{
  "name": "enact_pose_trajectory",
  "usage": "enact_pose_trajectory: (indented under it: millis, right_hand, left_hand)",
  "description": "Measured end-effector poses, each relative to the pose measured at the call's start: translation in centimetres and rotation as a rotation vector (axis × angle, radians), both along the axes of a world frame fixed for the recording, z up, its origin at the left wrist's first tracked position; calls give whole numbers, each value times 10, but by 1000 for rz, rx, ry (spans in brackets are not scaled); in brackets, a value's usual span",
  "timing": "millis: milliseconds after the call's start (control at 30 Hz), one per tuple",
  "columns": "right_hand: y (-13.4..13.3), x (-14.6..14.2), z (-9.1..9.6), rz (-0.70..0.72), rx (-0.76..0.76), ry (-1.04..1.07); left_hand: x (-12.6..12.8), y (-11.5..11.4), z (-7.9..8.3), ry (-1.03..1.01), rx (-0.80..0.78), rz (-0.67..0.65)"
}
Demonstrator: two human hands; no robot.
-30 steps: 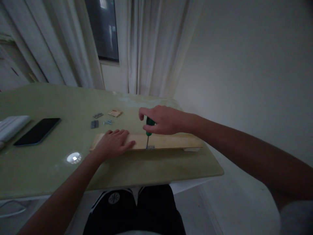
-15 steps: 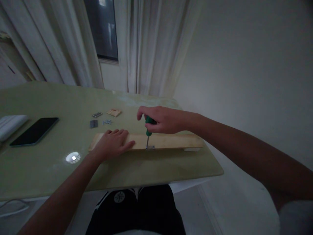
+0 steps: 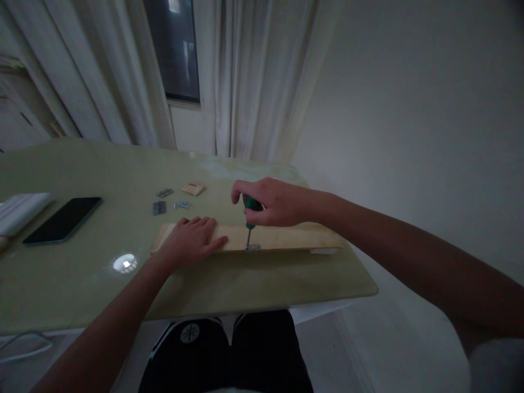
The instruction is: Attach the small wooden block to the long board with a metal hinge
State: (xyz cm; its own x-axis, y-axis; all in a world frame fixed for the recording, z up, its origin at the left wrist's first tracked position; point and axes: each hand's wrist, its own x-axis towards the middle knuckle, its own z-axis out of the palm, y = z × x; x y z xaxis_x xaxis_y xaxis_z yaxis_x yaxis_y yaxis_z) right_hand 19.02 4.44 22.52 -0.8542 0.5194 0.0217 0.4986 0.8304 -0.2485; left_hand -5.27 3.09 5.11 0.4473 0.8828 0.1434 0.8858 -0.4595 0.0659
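Note:
A long pale wooden board (image 3: 282, 236) lies crosswise near the table's front edge. My left hand (image 3: 192, 238) rests over its left part, fingers bent over the far side and thumb along the top, holding it down. In my right hand (image 3: 272, 202) is a green-handled screwdriver (image 3: 251, 206), gripped from above with the fingers curled round the handle. Its shaft points down, and the tip meets the left end of a small metal hinge (image 3: 254, 248) at the board's near edge. Any screw head under the tip is too small to make out.
Beyond the board lie a small grey hinge (image 3: 159, 208), several screws (image 3: 182, 205), thin metal pieces (image 3: 165, 192) and a small wooden piece (image 3: 193, 189). A dark tablet (image 3: 64, 220) and a white object (image 3: 25, 214) are at the left. A wall (image 3: 409, 136) stands right of the table (image 3: 102, 295).
The view has shifted slightly, so everything sits a little further right. Both hands keep their holds, and the screwdriver tip stays at the hinge.

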Motion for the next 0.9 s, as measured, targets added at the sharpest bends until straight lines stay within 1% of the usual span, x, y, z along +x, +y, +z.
enact_pose_trajectory:
  millis: [100,167,233,267,300,333,367,467,500,533,567,633,667,700,767,900]
  right_hand:
    - [-3,-2,1,-36,71,-55]
    - [-6,-3,1,-130,197,-154]
    - [-9,-3,1,-254,354,-265]
    - [-10,-3,1,-301,407,-307]
    - [-11,-1,1,-321,427,-333]
    - [-11,0,2,-303,408,-338]
    - [-11,2,3,-247,357,-318]
    - [-11,5,6,-18,157,-184]
    - [-10,5,6,4,124,-155]
    - [-9,3,5,-27,122,-149]
    - [-8,0,4,-97,149,-169]
    - [-5,-5,1,-312,285,-233]
    - [-3,-6,-1,-360,345,-259]
    - [-2,-7,-1,-369,378,-278]
    - [0,-4,0,-290,361,-287]
    - [0,7,6,-47,135,-175]
  left_hand:
    - [0,-2,2,5,12,13]
    - [1,-4,3,5,23,17]
    - [2,-4,4,-5,14,15]
    - [3,-4,4,-6,10,17]
    - [3,-4,4,-7,8,20]
    - [3,-4,4,-8,9,25]
    - [3,-3,4,-11,11,29]
    - [1,-3,1,-29,9,37]
    - [0,-3,0,-38,5,34]
    - [-2,-3,-1,-50,-1,26]
    - [-4,-2,-3,-66,-4,10]
    - [-8,0,-7,-81,-8,-52]
    - [-10,1,-8,-69,-10,-69]
    - [-11,2,-10,-50,-12,-77]
    - [-13,3,-11,-13,-15,-73]
    - [-12,4,-12,5,-22,-55]
